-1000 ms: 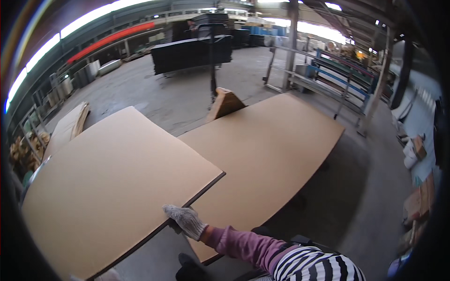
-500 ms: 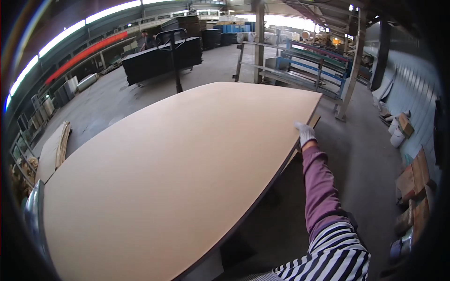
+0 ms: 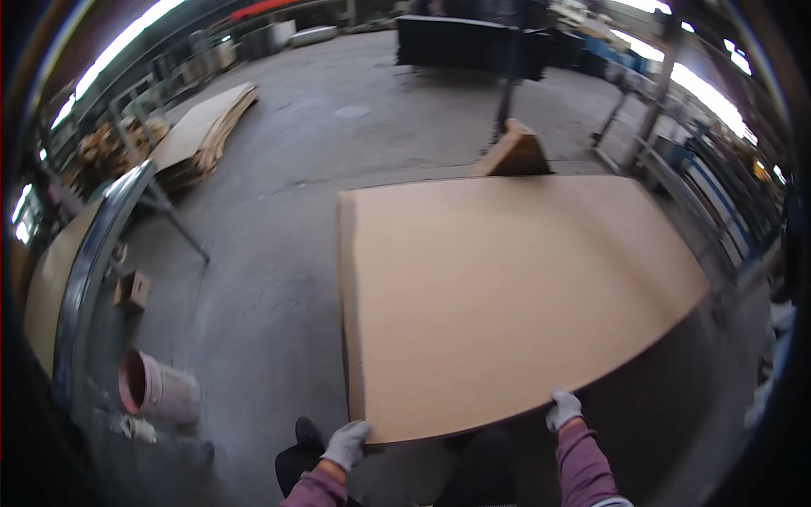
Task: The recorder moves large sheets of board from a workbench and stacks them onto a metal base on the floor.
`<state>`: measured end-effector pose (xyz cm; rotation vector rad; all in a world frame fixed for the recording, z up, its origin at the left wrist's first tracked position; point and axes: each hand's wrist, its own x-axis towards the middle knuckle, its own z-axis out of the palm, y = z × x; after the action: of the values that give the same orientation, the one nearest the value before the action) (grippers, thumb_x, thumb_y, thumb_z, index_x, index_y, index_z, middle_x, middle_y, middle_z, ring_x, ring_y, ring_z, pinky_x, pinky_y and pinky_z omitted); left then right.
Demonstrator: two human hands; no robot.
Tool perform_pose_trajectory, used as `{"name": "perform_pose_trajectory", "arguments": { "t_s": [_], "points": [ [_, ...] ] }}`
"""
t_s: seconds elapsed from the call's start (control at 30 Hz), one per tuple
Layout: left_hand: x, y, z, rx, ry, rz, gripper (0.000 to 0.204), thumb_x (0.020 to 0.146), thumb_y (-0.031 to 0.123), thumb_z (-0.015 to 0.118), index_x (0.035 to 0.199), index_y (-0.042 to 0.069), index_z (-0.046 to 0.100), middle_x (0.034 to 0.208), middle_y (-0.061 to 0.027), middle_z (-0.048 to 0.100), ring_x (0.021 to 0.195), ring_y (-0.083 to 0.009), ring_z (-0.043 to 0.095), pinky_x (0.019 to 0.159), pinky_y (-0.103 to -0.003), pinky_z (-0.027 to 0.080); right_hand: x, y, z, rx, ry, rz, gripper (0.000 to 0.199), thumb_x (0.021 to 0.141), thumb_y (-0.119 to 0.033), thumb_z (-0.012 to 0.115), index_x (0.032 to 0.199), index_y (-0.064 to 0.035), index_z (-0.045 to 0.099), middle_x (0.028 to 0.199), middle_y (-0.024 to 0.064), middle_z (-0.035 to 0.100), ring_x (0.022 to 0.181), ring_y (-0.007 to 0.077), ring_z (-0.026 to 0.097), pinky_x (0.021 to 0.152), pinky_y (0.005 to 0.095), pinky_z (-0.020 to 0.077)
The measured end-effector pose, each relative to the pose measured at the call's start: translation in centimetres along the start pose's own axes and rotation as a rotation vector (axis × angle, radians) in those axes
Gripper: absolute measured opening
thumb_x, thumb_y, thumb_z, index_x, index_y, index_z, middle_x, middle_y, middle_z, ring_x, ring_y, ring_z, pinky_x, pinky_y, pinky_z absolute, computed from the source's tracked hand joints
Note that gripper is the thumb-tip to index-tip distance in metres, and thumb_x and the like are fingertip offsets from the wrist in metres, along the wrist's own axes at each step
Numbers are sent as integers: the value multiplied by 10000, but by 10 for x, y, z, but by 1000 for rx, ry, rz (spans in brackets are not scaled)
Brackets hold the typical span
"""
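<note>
Both gloved hands, left hand [image 3: 347, 443] and right hand [image 3: 563, 410], grip clenched on near edge of big brown board [image 3: 507, 287] lying flat on stack, pink bucket [image 3: 156, 389] on floor far left.

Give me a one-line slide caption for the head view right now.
Gloved left hand and right hand grip the near edge of a large tan board lying flat on a stack above the concrete floor.
</note>
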<state>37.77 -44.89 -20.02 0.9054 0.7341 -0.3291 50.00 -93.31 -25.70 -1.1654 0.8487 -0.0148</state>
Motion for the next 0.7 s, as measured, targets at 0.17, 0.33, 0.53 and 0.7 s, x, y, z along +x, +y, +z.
{"name": "perform_pose_trajectory", "arguments": {
  "t_s": [0.17,0.33,0.53,0.7],
  "points": [
    [61,-16,-16,337,246,94,401,766,209,667,1080,-29,600,921,-85,640,835,-187,603,745,-300,480,60,52,9,-242,90,547,103,878,-203,585,979,-194,571,898,53,567,672,203,530,610,387,464],
    [90,-45,-41,347,445,-94,360,761,176,646,1061,-20,616,900,-86,650,809,-183,597,743,-291,466,50,100,16,-1,86,503,126,889,-268,582,974,-180,550,837,37,578,604,222,521,567,372,472],
    [102,-41,-60,600,438,-108,392,729,221,651,1043,-13,630,918,-123,663,828,-201,623,743,-311,477,47,120,23,-157,102,461,149,901,-251,550,996,-137,564,842,78,613,624,252,577,524,410,501],
    [55,13,-72,1223,597,-354,382,681,308,631,927,20,680,978,-241,638,937,-365,623,793,-411,501,74,97,30,-1848,-607,248,275,837,-318,506,965,-113,636,918,131,640,817,316,620,717,440,511]
  ]
}}
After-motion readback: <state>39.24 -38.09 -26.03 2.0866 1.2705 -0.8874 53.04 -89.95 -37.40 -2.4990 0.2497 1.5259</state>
